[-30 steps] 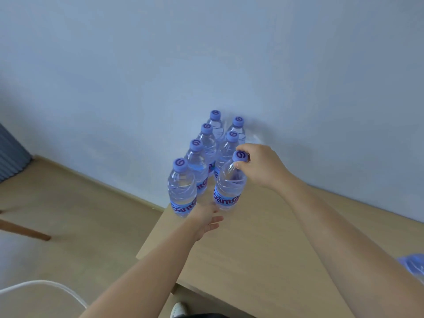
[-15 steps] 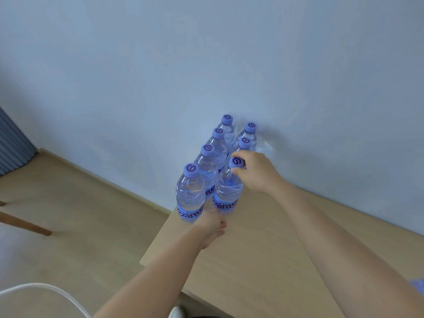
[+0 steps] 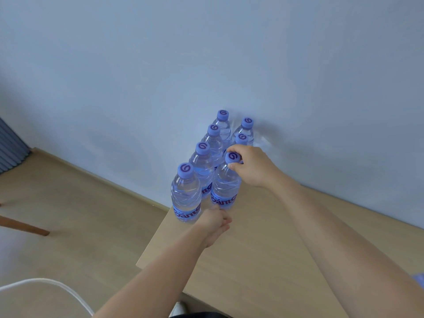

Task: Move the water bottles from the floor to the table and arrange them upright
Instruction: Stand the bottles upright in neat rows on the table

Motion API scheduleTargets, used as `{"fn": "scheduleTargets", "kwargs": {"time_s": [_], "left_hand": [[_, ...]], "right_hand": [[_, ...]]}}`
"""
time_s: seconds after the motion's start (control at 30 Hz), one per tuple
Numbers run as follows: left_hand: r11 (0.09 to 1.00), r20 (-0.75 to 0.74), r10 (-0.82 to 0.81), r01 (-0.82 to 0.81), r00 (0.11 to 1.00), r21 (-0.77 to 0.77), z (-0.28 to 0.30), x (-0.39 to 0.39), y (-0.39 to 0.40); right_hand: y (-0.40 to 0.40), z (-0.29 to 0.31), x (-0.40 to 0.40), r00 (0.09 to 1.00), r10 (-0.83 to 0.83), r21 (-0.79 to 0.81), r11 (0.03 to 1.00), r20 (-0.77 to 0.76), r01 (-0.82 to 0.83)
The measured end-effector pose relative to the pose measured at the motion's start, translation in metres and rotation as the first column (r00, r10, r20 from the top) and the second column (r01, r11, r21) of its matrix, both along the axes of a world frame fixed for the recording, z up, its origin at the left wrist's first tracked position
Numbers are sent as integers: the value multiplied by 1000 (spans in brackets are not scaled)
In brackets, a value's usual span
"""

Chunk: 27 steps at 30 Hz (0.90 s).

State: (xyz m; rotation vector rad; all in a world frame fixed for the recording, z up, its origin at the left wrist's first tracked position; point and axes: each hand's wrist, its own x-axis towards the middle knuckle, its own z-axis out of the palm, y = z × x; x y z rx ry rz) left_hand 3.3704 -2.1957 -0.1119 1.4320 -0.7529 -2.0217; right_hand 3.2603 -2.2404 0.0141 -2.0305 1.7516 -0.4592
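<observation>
Several clear water bottles with purple caps stand upright in two rows at the far left corner of the light wooden table (image 3: pixel 263 249), against the wall. My right hand (image 3: pixel 251 167) pinches the cap and neck of the nearest right-row bottle (image 3: pixel 226 187), which stands on the table. My left hand (image 3: pixel 214 222) touches the base of that same bottle with its fingers extended. The front left bottle (image 3: pixel 185 193) stands beside it at the table's corner.
The pale blue wall (image 3: pixel 206 65) runs right behind the bottles. Wooden floor (image 3: pixel 68 214) lies to the left, with a brown furniture leg (image 3: pixel 23 224) and a white cable (image 3: pixel 46 285). A blue object (image 3: pixel 418 277) shows at the right edge.
My right hand has set the front right bottle upright next to the left front one; my left hand has come up to its base. The view has shifted slightly.
</observation>
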Motion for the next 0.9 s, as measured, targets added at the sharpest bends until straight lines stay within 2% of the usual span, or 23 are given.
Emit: {"fn": "scheduleTargets", "kwargs": {"time_s": [0.23, 0.57, 0.77, 0.9], "left_hand": [[1000, -23, 19, -20, 1000, -14, 4, -8, 3], [999, 44, -6, 9, 999, -49, 6, -7, 8], [999, 23, 51, -51, 998, 13, 8, -8, 6], [994, 33, 109, -109, 994, 2, 6, -11, 9]], "right_hand": [[1, 0, -2, 1000, 18, 7, 1000, -6, -18], [4, -6, -4, 999, 23, -30, 999, 45, -22], [4, -9, -2, 999, 10, -63, 998, 41, -8], [8, -7, -4, 994, -11, -30, 999, 113, 15]]}}
